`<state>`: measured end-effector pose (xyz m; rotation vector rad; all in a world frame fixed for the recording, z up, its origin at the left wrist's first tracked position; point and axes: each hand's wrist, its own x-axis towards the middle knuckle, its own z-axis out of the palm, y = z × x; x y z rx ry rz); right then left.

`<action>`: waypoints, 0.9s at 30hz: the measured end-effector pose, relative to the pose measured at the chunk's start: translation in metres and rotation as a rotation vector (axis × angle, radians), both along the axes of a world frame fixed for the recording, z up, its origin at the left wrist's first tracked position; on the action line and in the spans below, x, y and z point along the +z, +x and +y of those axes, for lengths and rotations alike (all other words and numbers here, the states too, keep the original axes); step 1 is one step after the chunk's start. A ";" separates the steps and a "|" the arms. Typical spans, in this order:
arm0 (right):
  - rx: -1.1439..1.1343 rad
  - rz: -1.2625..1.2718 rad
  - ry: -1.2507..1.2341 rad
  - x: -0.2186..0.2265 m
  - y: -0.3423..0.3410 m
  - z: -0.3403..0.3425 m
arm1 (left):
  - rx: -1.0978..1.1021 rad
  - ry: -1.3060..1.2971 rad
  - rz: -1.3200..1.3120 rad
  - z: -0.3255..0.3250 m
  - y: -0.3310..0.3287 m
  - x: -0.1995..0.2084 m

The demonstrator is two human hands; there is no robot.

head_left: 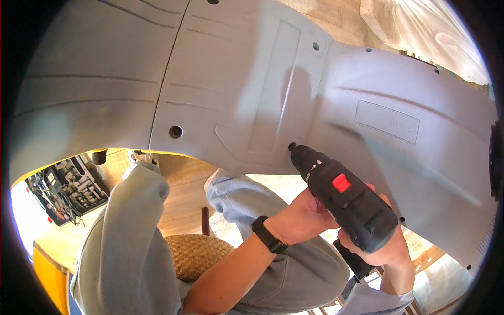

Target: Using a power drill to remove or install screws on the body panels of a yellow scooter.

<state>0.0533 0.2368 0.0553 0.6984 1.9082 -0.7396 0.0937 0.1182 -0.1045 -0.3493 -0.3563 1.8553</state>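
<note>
A black cordless drill (346, 194) with a red switch on top points away and to the left. Its nose meets a dark hole (292, 146) in a large grey plastic panel (220, 100); the bit itself is hidden. Wrapped around the drill's handle from the right is my right hand (386, 252), partly covered by the drill body. My left hand (302, 218), with a black watch on the wrist, is closed against the left side of the drill, and some of its fingers are out of sight beneath it.
Other holes, such as a round recess (176, 132), dot the panel. An open tool case (73, 189) lies on the wooden floor at the left. A woven stool seat (197, 254) shows between my legs. Plastic sheeting (430, 31) hangs at the far right.
</note>
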 end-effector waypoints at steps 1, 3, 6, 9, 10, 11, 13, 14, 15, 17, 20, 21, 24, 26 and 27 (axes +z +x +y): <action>-0.117 0.043 -0.010 -0.002 -0.005 -0.006 | -0.041 -0.012 -0.068 -0.004 0.004 -0.001; -0.220 0.086 -0.005 -0.002 0.002 -0.003 | -0.068 -0.009 -0.134 0.000 0.006 -0.003; -0.288 -0.081 0.114 0.001 0.018 0.003 | -0.034 -0.020 -0.088 0.004 0.001 0.001; -0.910 -0.063 -0.133 -0.004 0.003 0.006 | 0.057 -0.085 0.017 0.010 -0.017 0.013; -0.911 -0.062 -0.136 -0.003 0.003 0.004 | 0.056 -0.088 0.020 0.009 -0.016 0.014; -0.904 -0.060 -0.116 -0.003 0.003 0.000 | 0.062 -0.079 -0.011 0.007 -0.014 0.015; -0.900 -0.058 -0.098 -0.003 0.003 -0.002 | 0.067 -0.073 -0.041 0.005 -0.013 0.012; -0.907 -0.062 -0.101 -0.004 0.003 -0.001 | 0.011 -0.013 -0.051 0.003 -0.016 0.007; -0.914 -0.066 -0.104 -0.004 0.003 -0.001 | -0.045 0.048 -0.062 0.001 -0.018 0.004; -0.891 -0.059 -0.099 -0.003 0.002 0.000 | -0.006 0.000 -0.046 0.005 -0.012 0.008; -0.700 -0.081 -0.083 0.000 0.000 -0.001 | 0.024 -0.099 -0.001 0.001 -0.013 0.012; -0.528 -0.110 -0.065 -0.001 -0.001 -0.002 | 0.019 -0.144 0.024 -0.002 -0.014 0.013; -0.570 -0.137 -0.041 -0.002 0.002 0.002 | 0.073 -0.187 0.009 0.002 -0.009 0.013; -0.790 -0.107 -0.091 -0.001 0.003 0.002 | 0.022 -0.181 0.024 0.002 -0.015 0.017; -1.010 -0.072 -0.143 -0.001 0.003 0.002 | -0.031 -0.177 0.041 0.003 -0.017 0.018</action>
